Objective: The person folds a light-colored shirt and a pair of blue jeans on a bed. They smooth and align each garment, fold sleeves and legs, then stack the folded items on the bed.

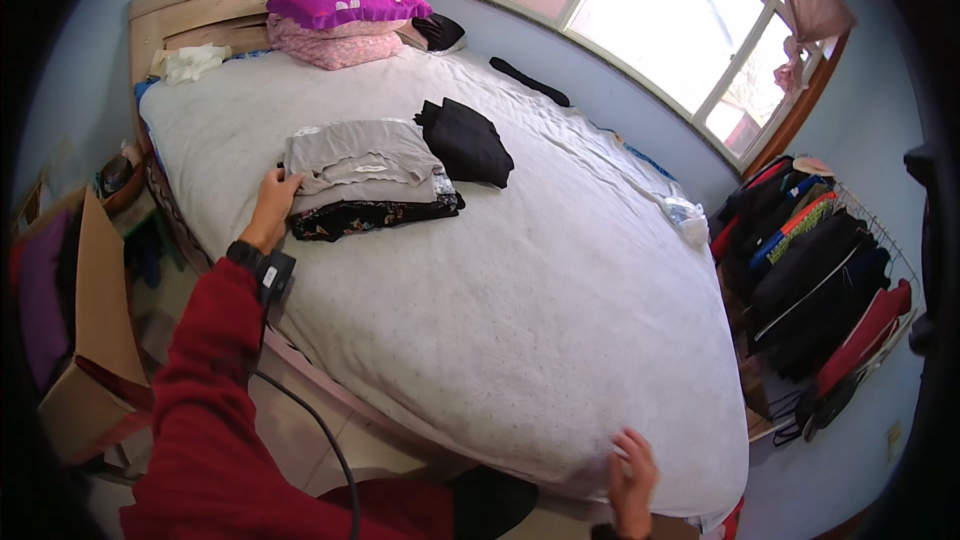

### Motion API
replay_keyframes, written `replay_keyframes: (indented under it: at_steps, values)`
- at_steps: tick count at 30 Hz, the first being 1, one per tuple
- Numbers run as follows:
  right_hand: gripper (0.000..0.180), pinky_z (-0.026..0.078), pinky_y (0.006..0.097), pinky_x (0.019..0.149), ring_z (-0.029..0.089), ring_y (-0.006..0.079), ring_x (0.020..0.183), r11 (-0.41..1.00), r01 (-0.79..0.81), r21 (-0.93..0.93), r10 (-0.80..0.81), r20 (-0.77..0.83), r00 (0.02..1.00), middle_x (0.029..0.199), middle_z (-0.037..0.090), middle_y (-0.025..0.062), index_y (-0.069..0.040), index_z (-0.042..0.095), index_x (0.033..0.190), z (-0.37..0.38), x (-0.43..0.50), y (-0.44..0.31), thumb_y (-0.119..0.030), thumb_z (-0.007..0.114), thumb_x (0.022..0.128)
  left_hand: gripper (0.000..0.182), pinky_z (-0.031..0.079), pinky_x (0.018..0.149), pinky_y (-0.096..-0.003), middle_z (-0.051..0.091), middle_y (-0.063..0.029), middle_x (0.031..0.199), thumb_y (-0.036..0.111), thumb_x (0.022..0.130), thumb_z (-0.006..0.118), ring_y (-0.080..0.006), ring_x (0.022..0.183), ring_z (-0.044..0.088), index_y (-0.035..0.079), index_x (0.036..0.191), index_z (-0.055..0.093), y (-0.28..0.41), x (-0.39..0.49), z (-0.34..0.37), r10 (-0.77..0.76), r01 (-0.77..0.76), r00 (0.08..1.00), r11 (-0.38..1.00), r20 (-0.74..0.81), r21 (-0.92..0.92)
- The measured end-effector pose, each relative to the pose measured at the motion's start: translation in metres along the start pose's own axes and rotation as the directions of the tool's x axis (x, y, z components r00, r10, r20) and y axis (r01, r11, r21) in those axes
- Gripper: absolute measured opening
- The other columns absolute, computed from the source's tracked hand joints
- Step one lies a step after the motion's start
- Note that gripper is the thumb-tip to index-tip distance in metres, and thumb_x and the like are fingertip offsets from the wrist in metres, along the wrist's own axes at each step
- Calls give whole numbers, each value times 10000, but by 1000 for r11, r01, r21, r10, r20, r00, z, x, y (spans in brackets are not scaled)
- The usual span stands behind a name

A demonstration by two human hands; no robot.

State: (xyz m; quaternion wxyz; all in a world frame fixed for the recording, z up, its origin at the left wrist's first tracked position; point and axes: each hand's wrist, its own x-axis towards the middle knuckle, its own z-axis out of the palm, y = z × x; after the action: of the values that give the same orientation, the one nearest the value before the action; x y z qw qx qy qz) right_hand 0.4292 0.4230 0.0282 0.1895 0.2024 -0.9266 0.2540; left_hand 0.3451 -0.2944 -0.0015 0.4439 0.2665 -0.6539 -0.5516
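A stack of folded clothes lies on the white bed cover (525, 277): a grey garment (352, 154) on top and a black floral garment (367, 219) at the bottom. At the stack's left edge is my left hand (276, 199), thumb and fingers at the grey cloth; whether they pinch it is hard to tell. Folded black clothing (469, 142) lies against the stack's right side. My right hand (634, 472), slightly blurred, is over the near edge of the bed with nothing in it, fingers loosely bent and apart.
Pink bedding (330, 49) and a purple pillow (337, 4) are piled by the wooden headboard (202, 7). An open cardboard box (112, 292) stands left of the bed. Clothes hang on a rack (874, 214) at right. A cable (322, 420) runs below my left arm.
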Motion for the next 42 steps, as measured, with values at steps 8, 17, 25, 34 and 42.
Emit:
replay_keyframes:
  at_steps: [8, 17, 25, 34, 42]
  values:
    - [249, 543, 282, 680, 684, 185, 820, 795, -546, 264, 588, -558, 586, 1037, 665, 92, 4, 657, 1133, -186, -265, 68, -157, 547, 978, 330, 334, 1111, -425, 569, -149, 1291, 94, 844, 657, -326, 1269, 485, 43, 1166, 610, 71, -104, 51, 679, -767, 642, 571, 357, 294]
    - [205, 512, 233, 539, 706, 167, 714, 210, -909, 361, 896, -442, 31, 924, 697, 84, 8, 656, 1077, -233, -481, -44, -152, 589, 969, 305, 357, 1098, -425, 509, -139, 1416, 13, 821, 618, -309, 1328, 472, 34, 1124, 585, 212, -373, 231, 501, -589, -312, 565, 807, -578]
    - [280, 514, 292, 683, 663, 158, 785, -181, -906, 382, 957, -142, -252, 892, 704, 69, -13, 675, 1125, -177, -628, -125, -172, 687, 895, 783, 224, 1173, -522, 265, -155, 1591, 259, 842, 705, -368, 1477, 206, 114, 1516, 333, 200, -538, 270, 279, -759, -526, 271, 803, -592]
    - [620, 504, 412, 918, 614, 367, 1084, -55, -995, -83, 970, -243, -33, 1217, 622, 215, -70, 539, 1345, -120, -608, -80, -283, 766, 807, 1076, 186, 1203, -527, 223, -60, 1618, 74, 651, 840, -281, 1492, 206, 188, 1552, 264, 183, -554, 254, 349, -863, -434, 104, 830, -495]
    - [840, 333, 559, 1107, 348, 428, 1391, 341, -874, -345, 934, 19, 357, 1447, 455, 196, -71, 470, 1410, -76, -505, -5, -330, 840, 701, 1048, 177, 1209, -530, 232, -65, 1614, 71, 663, 825, -282, 1490, 208, 188, 1548, 277, 183, -557, 250, 318, -895, -386, 95, 866, -435]
